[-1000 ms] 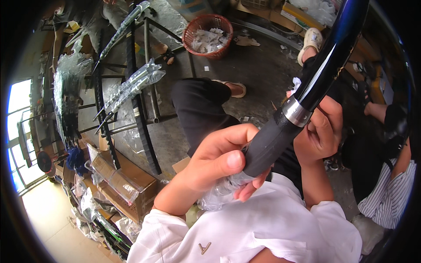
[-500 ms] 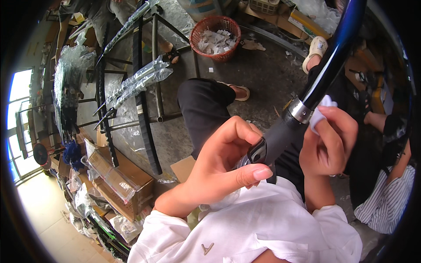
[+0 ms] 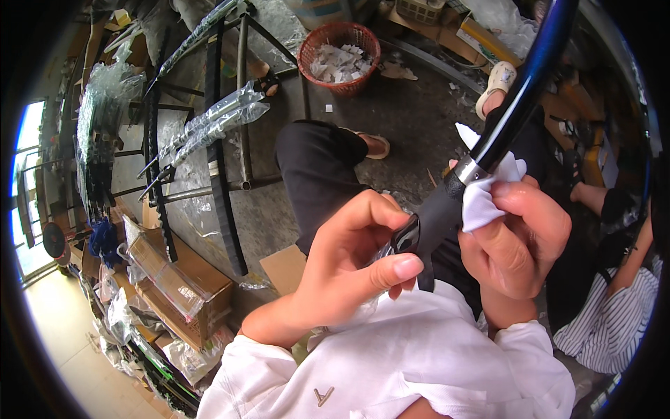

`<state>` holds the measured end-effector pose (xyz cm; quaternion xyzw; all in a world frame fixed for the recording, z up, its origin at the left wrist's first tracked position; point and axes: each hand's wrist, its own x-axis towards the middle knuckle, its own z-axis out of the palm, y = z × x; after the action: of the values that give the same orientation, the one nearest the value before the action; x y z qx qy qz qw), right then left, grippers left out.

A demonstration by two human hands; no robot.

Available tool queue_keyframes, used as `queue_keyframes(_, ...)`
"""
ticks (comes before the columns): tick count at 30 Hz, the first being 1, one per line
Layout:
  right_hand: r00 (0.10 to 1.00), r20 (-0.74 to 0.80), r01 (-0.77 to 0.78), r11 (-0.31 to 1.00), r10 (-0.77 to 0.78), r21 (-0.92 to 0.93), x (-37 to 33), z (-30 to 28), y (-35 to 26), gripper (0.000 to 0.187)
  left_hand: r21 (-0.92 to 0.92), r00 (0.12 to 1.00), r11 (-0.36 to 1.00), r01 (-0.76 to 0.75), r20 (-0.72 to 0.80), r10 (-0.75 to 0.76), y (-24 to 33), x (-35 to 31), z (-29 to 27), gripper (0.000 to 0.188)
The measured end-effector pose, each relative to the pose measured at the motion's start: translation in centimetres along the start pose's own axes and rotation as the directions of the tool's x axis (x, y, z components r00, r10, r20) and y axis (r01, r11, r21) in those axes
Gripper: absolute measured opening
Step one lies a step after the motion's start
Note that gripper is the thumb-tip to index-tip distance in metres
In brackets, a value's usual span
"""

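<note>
A glossy dark-blue pole (image 3: 527, 91) with a silver metal collar (image 3: 469, 170) and a matt black grip (image 3: 441, 218) slants from the upper right toward my chest. My left hand (image 3: 356, 255) is closed round the grip's lower end, where a shiny black piece (image 3: 406, 235) and some clear plastic show between thumb and fingers. With my right hand (image 3: 520, 237) I pinch a white cloth (image 3: 481, 208) against the collar and the top of the grip. Part of the cloth sticks out on the pole's far side. The fingertips behind the pole are partly hidden.
A metal rack (image 3: 246, 119) at the left carries plastic-wrapped rods (image 3: 213, 122). Beyond my knees stands a red basket (image 3: 370, 73) of white scraps. Cardboard boxes (image 3: 199, 297) are at lower left. Another person's striped garment (image 3: 614, 318) shows at right.
My right hand has brought the cloth round the metal collar, where before it was bunched beside the pole. The left hand keeps its hold; the view has shifted slightly.
</note>
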<state>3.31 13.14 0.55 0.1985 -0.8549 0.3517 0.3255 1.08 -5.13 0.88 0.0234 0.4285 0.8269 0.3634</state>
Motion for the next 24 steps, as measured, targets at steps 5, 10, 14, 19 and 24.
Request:
queue_keyframes(5, 0.999, -0.042, -0.004, 0.999, 0.006, 0.043, -0.6, 0.0, 0.2, 0.031, -0.096, 0.984, 0.990, 0.103, 0.158, -0.087, 0.2, 0.3, -0.2, 0.032)
queue_keyframes(10, 0.995, -0.092, -0.029, 0.997, 0.036, 0.074, -1.3, 0.5, 1.1, 0.028, -0.217, 0.938, 0.943, 0.253, 0.293, -0.184, -0.5, 1.4, -1.1, 0.042)
queue_keyframes(14, 0.956, -0.213, -0.214, 0.976, 0.200, -0.046, -3.4, 2.2, 2.4, 0.025, -0.400, 0.918, 0.861, 0.315, 0.360, -0.168, -0.9, 2.0, -1.6, 0.052)
queue_keyframes(19, 0.934, -0.195, -0.317, 0.946, 0.299, -0.066, -5.0, 3.2, 3.6, 0.027, -0.372, 0.935, 0.911, 0.180, 0.353, -0.041, 0.9, 1.4, -2.8, 0.050)
queue_keyframes(24, 0.904, -0.206, -0.374, 0.926, 0.375, 0.048, -6.2, 3.5, 4.9, 0.022, 0.168, 0.891, 0.882, -0.441, -0.033, 0.452, 8.0, 0.7, -6.7, 0.044)
